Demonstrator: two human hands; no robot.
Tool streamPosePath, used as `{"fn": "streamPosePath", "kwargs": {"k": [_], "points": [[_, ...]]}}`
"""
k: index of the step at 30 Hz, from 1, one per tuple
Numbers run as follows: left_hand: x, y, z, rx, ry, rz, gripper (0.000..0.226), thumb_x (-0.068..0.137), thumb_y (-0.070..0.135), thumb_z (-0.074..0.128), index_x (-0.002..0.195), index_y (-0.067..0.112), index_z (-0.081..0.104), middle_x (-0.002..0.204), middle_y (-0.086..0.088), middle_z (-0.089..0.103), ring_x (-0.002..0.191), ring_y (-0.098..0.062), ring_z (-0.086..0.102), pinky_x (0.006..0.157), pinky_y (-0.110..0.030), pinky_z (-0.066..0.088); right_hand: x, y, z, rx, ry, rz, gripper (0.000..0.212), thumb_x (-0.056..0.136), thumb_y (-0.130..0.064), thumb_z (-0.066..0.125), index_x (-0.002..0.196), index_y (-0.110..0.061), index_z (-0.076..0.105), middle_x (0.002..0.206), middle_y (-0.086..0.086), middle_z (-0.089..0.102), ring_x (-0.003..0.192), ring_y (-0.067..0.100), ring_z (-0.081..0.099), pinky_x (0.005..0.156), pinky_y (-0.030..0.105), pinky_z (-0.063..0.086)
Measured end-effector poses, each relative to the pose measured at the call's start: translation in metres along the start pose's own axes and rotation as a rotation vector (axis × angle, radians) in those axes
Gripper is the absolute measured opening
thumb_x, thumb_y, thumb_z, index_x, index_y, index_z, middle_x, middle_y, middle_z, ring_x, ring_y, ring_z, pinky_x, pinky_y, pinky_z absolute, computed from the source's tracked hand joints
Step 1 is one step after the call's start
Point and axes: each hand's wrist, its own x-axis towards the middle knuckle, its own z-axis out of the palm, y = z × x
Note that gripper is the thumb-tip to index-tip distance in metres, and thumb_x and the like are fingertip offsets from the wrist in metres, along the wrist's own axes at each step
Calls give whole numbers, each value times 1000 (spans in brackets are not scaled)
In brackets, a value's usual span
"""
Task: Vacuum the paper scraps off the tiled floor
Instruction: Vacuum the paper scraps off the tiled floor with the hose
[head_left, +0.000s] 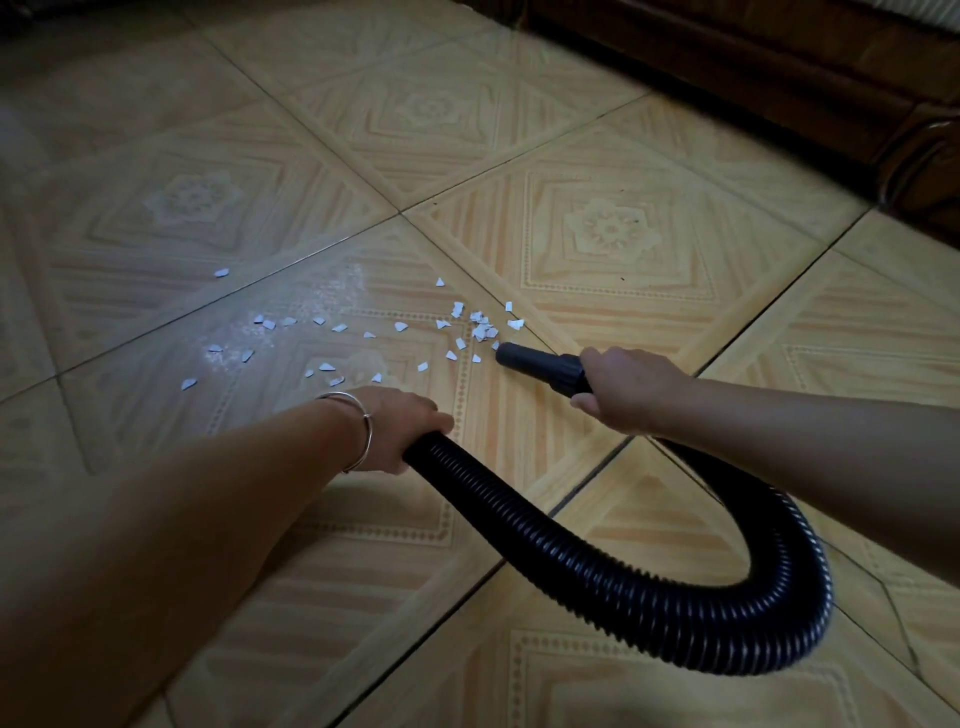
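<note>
Several small white paper scraps (400, 326) lie scattered across the patterned beige tiled floor (613, 234), thickest in a cluster near the nozzle. A black ribbed vacuum hose (649, 608) loops from my left hand round to my right. My right hand (623, 389) grips the hose's rigid end just behind the grey nozzle (519, 357), whose mouth points left at the cluster, almost touching the nearest scraps. My left hand (400, 426), with a metal bangle on the wrist, is closed around the ribbed hose farther back.
Dark wooden furniture (779, 67) runs along the top right edge of the floor. A pale glare patch (332, 301) lies on the tile among the scraps. Open tile stretches to the left and towards the bottom.
</note>
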Motion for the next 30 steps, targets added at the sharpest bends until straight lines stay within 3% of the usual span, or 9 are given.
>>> {"fn": "streamPosePath", "kwargs": {"k": [5,9,15,22,25,30], "points": [[3,-3,1,4,1,-56,31,86,14,51,116,19,45,111,1,51,101,-21,56,71,-27,37,16,8,1,-17,47,25,41,96,-41,50,123,-11,45,108,6,57,89,21,54,68,30,40],[4,1,2,-39,-10,-65,29,85,14,53,113,19,45,109,0,51,100,-22,57,79,-32,44,27,4,0,-1,63,-3,40,96,-41,51,122,-11,45,91,1,47,81,17,49,68,29,43],[0,-1,-5,-65,-10,-122,31,85,13,56,114,18,46,110,-1,50,102,-23,55,83,-34,45,36,-9,-4,-1,55,-111,40,96,-41,50,121,-11,45,91,2,44,81,18,47,67,29,40],[11,-10,-6,-78,20,-137,29,85,12,52,112,19,47,101,2,48,97,-20,55,76,-30,43,53,7,-15,5,51,75,39,96,-39,51,122,-10,47,96,5,51,84,20,50,68,31,41],[13,-14,-5,-86,23,-93,22,84,12,52,103,21,45,93,6,41,92,-20,54,73,-28,40,47,-6,-11,-25,47,-58,39,95,-41,51,121,-13,46,93,3,51,81,18,49,67,29,40],[7,-21,0,-117,19,-14,23,81,13,55,100,21,46,93,5,44,95,-22,56,80,-34,46,26,-30,-7,-53,-36,-309,37,95,-44,49,121,-18,43,91,-2,49,82,18,55,73,32,49]]}}
